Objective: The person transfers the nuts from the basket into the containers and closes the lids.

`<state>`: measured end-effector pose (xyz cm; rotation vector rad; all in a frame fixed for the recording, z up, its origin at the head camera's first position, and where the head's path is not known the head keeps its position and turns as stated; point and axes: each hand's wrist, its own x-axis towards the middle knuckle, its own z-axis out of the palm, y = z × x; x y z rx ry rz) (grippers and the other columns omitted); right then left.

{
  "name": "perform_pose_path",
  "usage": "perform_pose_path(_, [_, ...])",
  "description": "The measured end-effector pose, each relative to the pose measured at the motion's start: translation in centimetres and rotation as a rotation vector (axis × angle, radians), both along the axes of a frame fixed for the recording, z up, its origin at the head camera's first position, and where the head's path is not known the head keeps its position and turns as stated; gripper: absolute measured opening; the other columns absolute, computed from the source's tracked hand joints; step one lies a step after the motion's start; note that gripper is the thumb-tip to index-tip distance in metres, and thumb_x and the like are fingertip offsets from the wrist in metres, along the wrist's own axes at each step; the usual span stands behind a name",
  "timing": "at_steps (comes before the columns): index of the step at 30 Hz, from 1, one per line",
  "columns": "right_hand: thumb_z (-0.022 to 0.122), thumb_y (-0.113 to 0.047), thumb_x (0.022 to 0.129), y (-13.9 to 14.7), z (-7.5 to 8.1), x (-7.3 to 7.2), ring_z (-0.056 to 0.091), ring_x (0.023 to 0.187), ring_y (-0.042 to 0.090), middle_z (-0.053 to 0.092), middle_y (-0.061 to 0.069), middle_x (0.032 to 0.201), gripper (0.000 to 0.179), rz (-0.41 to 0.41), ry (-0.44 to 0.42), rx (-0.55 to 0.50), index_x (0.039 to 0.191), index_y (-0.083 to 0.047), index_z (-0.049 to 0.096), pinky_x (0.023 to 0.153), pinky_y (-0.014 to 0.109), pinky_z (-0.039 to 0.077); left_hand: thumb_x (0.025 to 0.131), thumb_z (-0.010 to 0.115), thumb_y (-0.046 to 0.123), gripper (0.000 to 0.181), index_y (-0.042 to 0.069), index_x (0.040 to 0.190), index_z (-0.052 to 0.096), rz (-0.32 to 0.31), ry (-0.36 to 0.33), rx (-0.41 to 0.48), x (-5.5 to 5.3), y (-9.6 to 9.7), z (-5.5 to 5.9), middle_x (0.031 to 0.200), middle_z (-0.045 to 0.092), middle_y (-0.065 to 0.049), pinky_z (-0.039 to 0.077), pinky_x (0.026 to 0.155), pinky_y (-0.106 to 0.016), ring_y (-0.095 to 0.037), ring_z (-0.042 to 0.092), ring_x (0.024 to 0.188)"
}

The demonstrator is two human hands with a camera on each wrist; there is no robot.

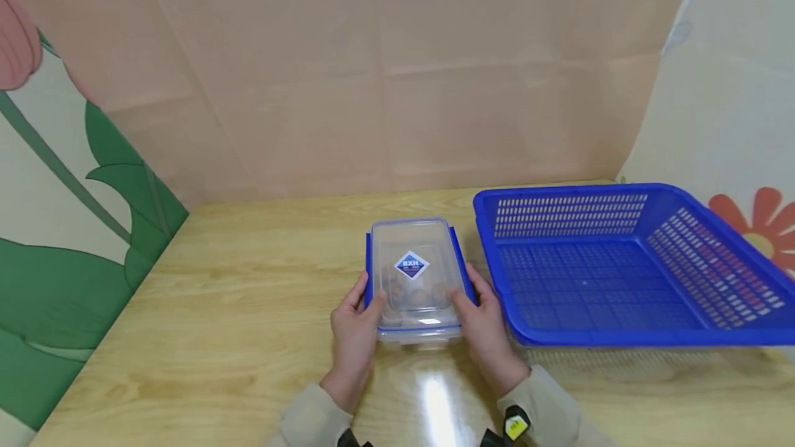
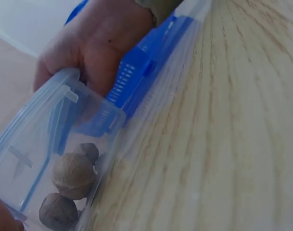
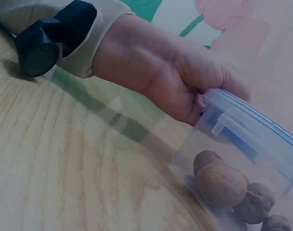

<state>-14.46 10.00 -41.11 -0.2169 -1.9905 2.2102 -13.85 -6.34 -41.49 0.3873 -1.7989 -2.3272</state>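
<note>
A clear plastic food container [image 1: 419,295] with a blue-edged lid and a diamond-shaped BXH sticker [image 1: 412,265] is between both hands, low at the wooden table. My left hand [image 1: 355,336] grips its near left corner, thumb on the lid. Around the near right corner my right hand [image 1: 487,333] holds it the same way. Through the clear wall, several walnuts [image 2: 73,175] show at the bottom, bunched toward the near end; the right wrist view also shows the walnuts [image 3: 222,184]. Blue strips run along the container's left and right sides.
A large blue perforated plastic basket [image 1: 584,338] stands just right of the container, on the wooden table [image 1: 217,336]. A plain pinkish-brown sheet [image 1: 397,88] hangs behind the table. Flower-patterned panels [image 1: 62,192] flank it on the left and right.
</note>
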Motion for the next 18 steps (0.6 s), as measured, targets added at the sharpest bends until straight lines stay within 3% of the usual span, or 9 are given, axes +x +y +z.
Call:
perform_pose_path(6, [0.049, 0.001, 0.087, 0.04, -0.13, -0.25, 0.028, 0.133, 0.029, 0.026, 0.019, 0.149, 0.061, -0.021, 0.000, 0.038, 0.143, 0.000, 0.028, 0.114, 0.042, 0.023, 0.084, 0.063, 0.002, 0.050, 0.005, 0.132, 0.050, -0.010, 0.009, -0.006, -0.47, -0.07, -0.15, 0.137, 0.047, -0.016, 0.046, 0.095, -0.028, -0.027, 0.046, 0.125])
perform_pose_path(13, [0.050, -0.003, 0.091, 0.11, 0.00, -0.13, 0.025, 0.134, 0.033, 0.023, 0.023, 0.149, 0.060, 0.049, 0.009, 0.104, 0.145, 0.001, 0.023, 0.114, 0.045, 0.022, 0.084, 0.062, 0.001, 0.048, 0.001, 0.130, 0.050, 0.000, 0.041, -0.086, -0.82, -0.61, -0.50, 0.134, 0.048, -0.019, 0.046, 0.095, -0.030, -0.030, 0.047, 0.123])
perform_pose_path(18, [0.051, -0.004, 0.091, 0.36, -0.48, -0.59, 0.029, 0.133, 0.036, 0.033, 0.027, 0.143, 0.052, 0.056, 0.181, 0.293, 0.138, 0.008, 0.034, 0.113, 0.048, 0.022, 0.086, 0.062, 0.004, 0.048, 0.003, 0.132, 0.049, 0.008, 0.011, -0.155, -0.94, -0.73, -0.42, 0.135, 0.048, -0.019, 0.045, 0.096, -0.031, -0.029, 0.046, 0.124])
